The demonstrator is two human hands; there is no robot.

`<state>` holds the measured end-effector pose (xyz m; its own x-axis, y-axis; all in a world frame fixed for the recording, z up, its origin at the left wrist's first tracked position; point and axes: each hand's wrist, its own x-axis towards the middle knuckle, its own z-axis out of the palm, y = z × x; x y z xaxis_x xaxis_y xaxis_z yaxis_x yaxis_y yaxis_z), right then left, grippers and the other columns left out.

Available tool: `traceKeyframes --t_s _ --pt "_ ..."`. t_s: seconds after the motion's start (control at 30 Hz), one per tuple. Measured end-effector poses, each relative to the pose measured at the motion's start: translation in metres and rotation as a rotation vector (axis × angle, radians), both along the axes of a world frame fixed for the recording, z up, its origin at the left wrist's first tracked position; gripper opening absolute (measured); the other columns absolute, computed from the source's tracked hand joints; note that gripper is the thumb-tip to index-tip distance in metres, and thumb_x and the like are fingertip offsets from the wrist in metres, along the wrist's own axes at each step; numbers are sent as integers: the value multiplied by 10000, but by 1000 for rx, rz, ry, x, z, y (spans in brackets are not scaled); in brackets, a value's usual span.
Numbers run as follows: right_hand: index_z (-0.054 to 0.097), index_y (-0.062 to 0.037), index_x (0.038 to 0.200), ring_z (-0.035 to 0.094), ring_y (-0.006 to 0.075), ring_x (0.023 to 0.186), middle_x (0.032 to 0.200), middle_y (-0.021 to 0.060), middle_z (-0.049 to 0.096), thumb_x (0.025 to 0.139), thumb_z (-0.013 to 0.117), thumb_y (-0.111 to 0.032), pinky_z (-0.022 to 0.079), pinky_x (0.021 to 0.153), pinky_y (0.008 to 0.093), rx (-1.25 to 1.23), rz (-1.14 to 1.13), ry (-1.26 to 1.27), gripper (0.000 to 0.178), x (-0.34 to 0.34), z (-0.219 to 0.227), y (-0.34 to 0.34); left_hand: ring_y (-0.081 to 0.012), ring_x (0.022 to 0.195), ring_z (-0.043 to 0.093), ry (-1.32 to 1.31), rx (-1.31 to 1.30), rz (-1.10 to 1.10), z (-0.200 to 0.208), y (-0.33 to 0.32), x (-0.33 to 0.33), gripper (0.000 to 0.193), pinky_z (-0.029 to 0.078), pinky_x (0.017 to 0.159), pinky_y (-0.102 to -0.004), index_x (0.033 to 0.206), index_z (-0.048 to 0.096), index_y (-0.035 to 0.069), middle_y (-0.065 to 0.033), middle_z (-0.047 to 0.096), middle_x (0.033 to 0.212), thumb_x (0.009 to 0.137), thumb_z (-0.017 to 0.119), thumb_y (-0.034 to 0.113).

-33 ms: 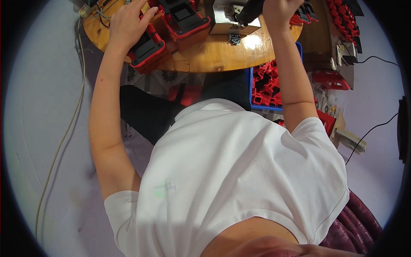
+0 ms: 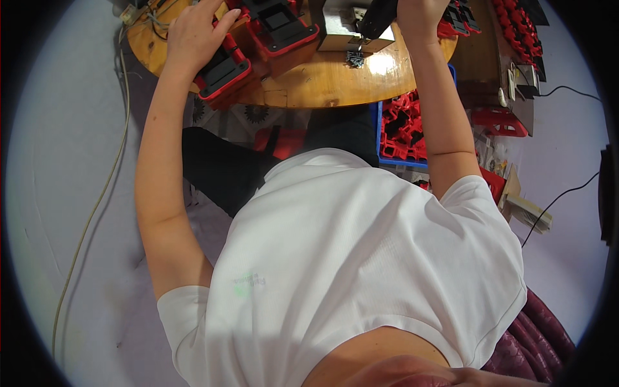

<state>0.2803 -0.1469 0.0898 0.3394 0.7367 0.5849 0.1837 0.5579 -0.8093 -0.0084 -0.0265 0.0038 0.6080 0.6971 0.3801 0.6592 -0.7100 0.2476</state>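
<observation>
My left hand [image 2: 195, 37] lies over the left side of a red-and-black plastic housing [image 2: 225, 74] at the table's left. Its thumb is spread away from the fingers, whose tips pass out at the top edge. A second housing [image 2: 284, 32] of the same kind stands just to the right. My right hand [image 2: 420, 19] is closed round a black electric screwdriver [image 2: 379, 18], partly cut off by the top edge. The tool slants down and left, its tip at a pale metal box [image 2: 336, 35]. Small screws [image 2: 354, 59] lie in a heap before that box.
The wooden table [image 2: 309, 90] has a rounded near edge. Below its right side sits a blue crate [image 2: 380, 138] of red parts [image 2: 403, 129]. More red-and-black pieces [image 2: 459, 19] lie beyond my right wrist. A red stool [image 2: 500, 121] and cables are at the right.
</observation>
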Motion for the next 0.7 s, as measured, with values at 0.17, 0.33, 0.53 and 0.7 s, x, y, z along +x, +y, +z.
traceKeyframes --t_s 0.17,0.33,0.53,0.7 --pt "516 -20 1038 585 159 551 729 83 584 907 607 -591 496 505 292 93 155 215 593 -70 26 -4 -328 877 618 -79 -49 -35 18 -14 8 444 474 775 -437 1227 640 45 -130 672 933 907 607 350" --pt "487 10 1130 615 194 582 771 112 595 848 663 -631 528 535 297 171 301 256 722 -111 27 4 -341 837 629 -153 -24 -53 28 -20 11 444 485 727 -451 1165 662 -27 -161 683 904 887 624 316" --pt "495 8 1138 618 186 628 817 110 602 872 692 -519 529 565 303 282 374 180 622 -131 14 14 -376 964 602 -117 -88 1 27 -22 9 444 433 857 -498 1254 622 77 -156 684 959 904 587 347" --pt "499 32 1118 612 169 655 848 114 611 898 691 -300 511 576 295 329 479 108 442 -138 1 20 -387 950 595 -76 1 -7 13 -13 8 393 434 836 -503 1188 639 76 -166 675 956 884 594 321"
